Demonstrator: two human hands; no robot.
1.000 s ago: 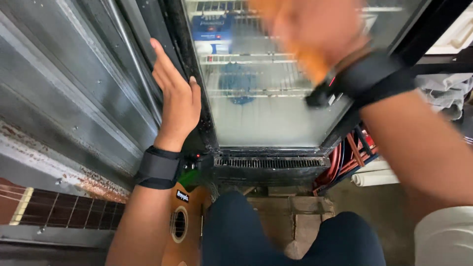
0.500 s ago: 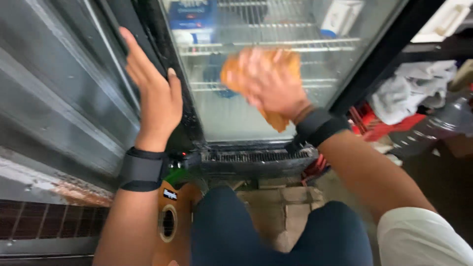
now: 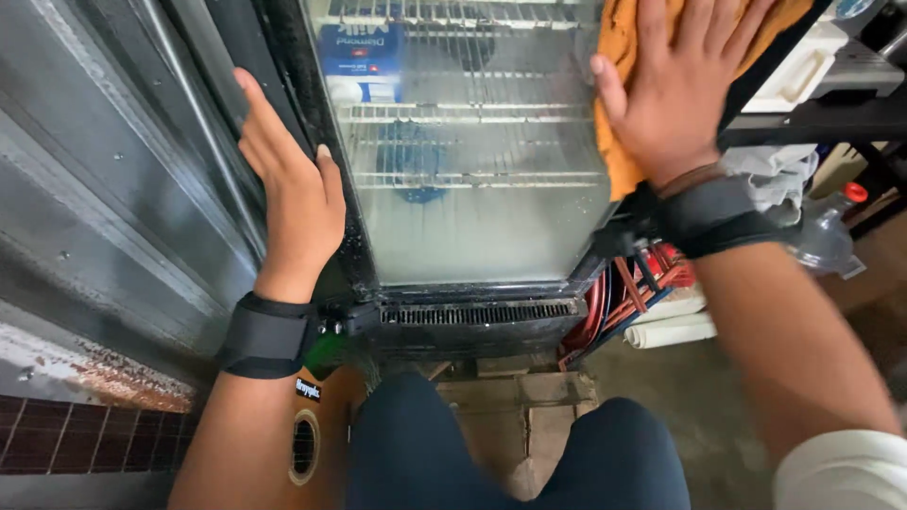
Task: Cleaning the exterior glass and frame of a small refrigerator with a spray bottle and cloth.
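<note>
- The right hand [image 3: 675, 94] lies flat, fingers spread, pressing an orange cloth [image 3: 619, 123] against the glass door [image 3: 472, 189] at the door's upper right edge. It clenches nothing; the palm alone pins the cloth.
- The left hand [image 3: 288, 184] is open too, palm against the door's dark left frame, fingers pointing up, as if bracing it.
- Both wrists wear black bands [image 3: 265, 335].
- To wipe well, I judge the palm should keep even pressure, move in overlapping passes across the glass, and let the left hand steady the door so it does not swing.
- The glass looks misted and smeared towards its lower part, so a folded, clean face of the cloth would likely serve better there.
- Behind the door, wire shelves hold a blue carton [image 3: 364, 52] high on the left and a blue thing [image 3: 416, 165] one shelf lower, too hazy to name.
- Below the door runs a black grille [image 3: 477, 312].
- Left of the door stands a grey metal shutter [image 3: 104, 189], rusty at its foot, above dark tiles.
- Right of the door are a white roll [image 3: 671, 331], red cables [image 3: 614, 302], crumpled white stuff and a clear bottle [image 3: 831, 236] with a red cap.
- Nearest the camera, the person's dark-trousered knees [image 3: 510, 453] hang over worn stone flooring.
</note>
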